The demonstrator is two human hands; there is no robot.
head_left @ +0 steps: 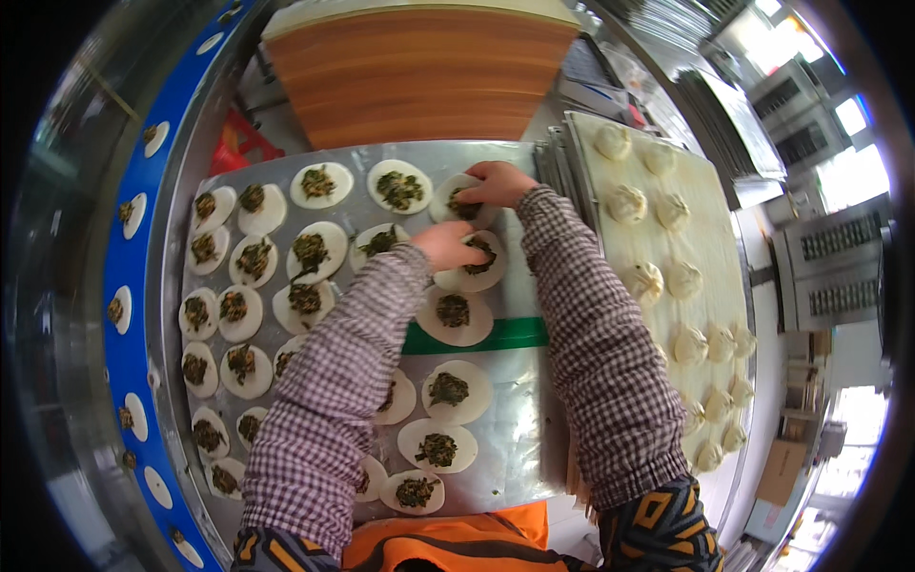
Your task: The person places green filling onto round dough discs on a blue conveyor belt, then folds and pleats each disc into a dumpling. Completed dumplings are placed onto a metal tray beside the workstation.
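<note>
Round white dough wrappers topped with chopped green filling lie in rows on a metal table. My left hand reaches across one filled wrapper, its thumb and finger apart at the edge of the filling. Just beyond it, my right hand bends over another wrapper, fingers closed down at its filling; what they grip is hidden. Nearest below the hands is a wrapper lying flat with its filling in the middle. My left forearm covers some of the wrappers.
At left runs a blue conveyor belt carrying wrappers, some with filling. On the right, a tray holds several pleated buns. A green strip crosses the metal table. A wood-grain cabinet stands beyond.
</note>
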